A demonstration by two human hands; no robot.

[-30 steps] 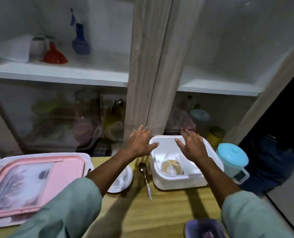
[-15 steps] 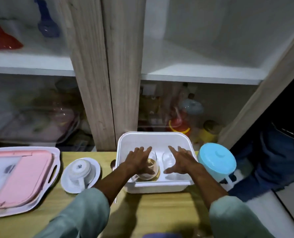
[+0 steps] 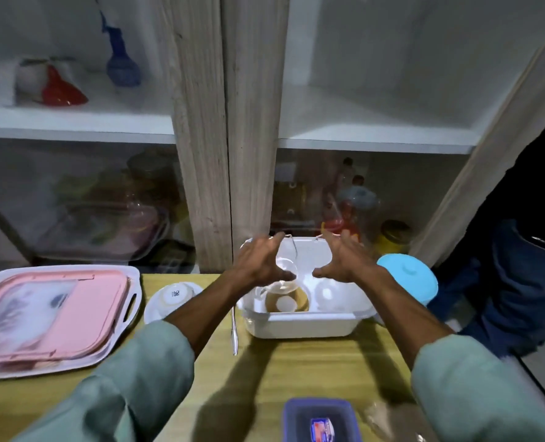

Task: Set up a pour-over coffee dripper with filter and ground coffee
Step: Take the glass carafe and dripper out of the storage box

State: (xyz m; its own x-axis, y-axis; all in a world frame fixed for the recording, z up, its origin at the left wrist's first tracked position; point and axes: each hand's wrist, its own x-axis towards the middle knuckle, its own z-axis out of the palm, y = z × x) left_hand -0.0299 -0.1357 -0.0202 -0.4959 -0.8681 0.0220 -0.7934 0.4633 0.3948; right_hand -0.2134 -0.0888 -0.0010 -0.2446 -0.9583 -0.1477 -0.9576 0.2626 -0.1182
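Note:
My left hand (image 3: 260,261) is raised over the white tub (image 3: 300,327), with thumb and fingers curled round a clear cone-shaped dripper (image 3: 286,266). The dripper is transparent and blurred, so its edges are hard to trace. My right hand (image 3: 343,260) hovers beside it over the tub, fingers spread and curved, and I see nothing plainly in it. Inside the tub stand a brownish glass vessel (image 3: 284,303) and another clear glass piece (image 3: 326,293). I see no filter or ground coffee that I can identify.
A spoon (image 3: 234,330) lies on the wooden table (image 3: 265,371) left of the tub, beside an upturned cup on a saucer (image 3: 173,298). A pink tray (image 3: 51,314) lies far left, a blue-lidded jug (image 3: 408,279) right, a purple-lidded box (image 3: 320,419) near me. A cabinet stands behind.
Both hands were down inside the tub half a second ago and have risen above it. The left hand has come up holding the clear dripper. The camera shifted slightly.

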